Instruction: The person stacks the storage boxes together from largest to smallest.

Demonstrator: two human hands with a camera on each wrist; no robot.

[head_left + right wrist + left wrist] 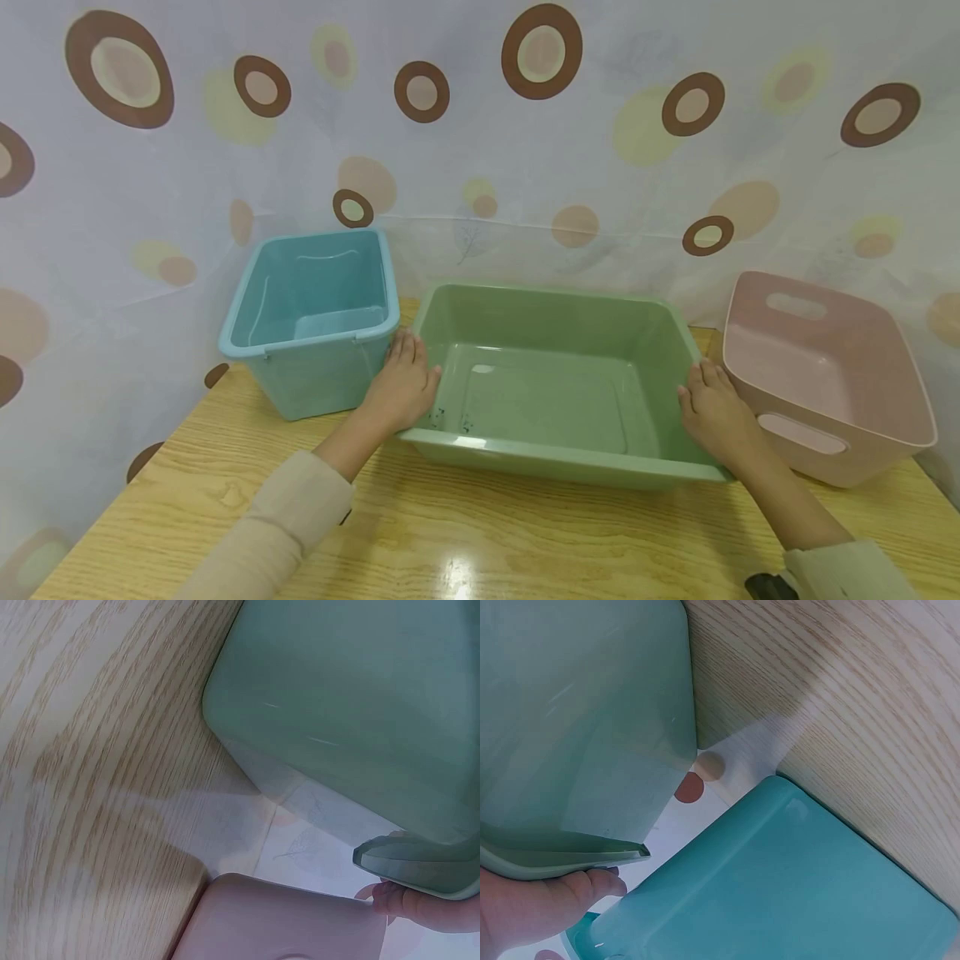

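Steadily: left hand [399, 387] and right hand [720, 415] pinch rim of green tub [562, 456] at left and right ends, between blue bin [322, 379] and pink basket [866, 458]; best gripped evenly, held level, clear of both.

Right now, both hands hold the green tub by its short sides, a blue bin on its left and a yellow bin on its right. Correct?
No: the head view shows a pink bin on the right, not a yellow one. Left hand and right hand hold the green tub by its short sides, with a blue bin on its left.
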